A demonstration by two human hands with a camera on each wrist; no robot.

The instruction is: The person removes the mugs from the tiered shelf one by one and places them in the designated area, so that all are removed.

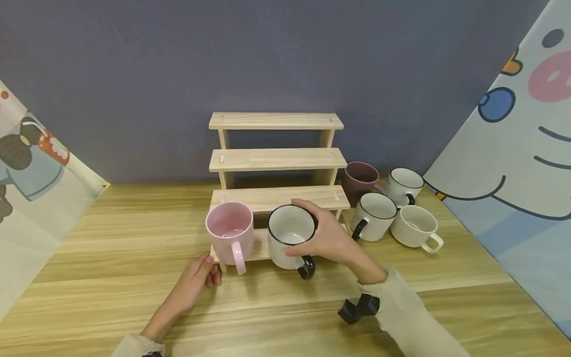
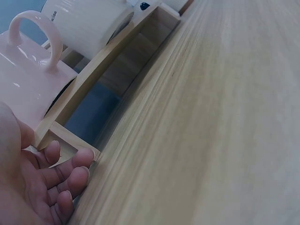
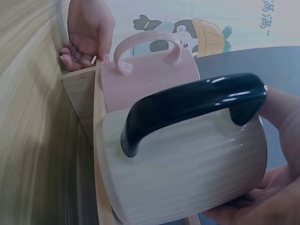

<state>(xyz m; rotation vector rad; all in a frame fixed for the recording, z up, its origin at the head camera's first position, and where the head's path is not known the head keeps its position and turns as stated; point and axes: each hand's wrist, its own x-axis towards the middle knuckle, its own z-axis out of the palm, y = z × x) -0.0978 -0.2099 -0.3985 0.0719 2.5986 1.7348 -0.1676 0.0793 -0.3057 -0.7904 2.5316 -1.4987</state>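
My right hand grips a white ribbed mug with a black rim and black handle, thumb and fingers around its upper sides. The mug's base is right at the lowest board of a stepped wooden shelf, and its handle points toward the front. To its left, a pink mug stands on the same board, handle facing forward too. My left hand holds the left end of that lowest board, thumb at the board's edge and fingers curled by the side support.
Right of the shelf, several mugs stand on the wooden table: a dark maroon mug, two white black-handled mugs and a cream mug. A grey-blue wall rises behind, with cartoon-printed panels on both sides.
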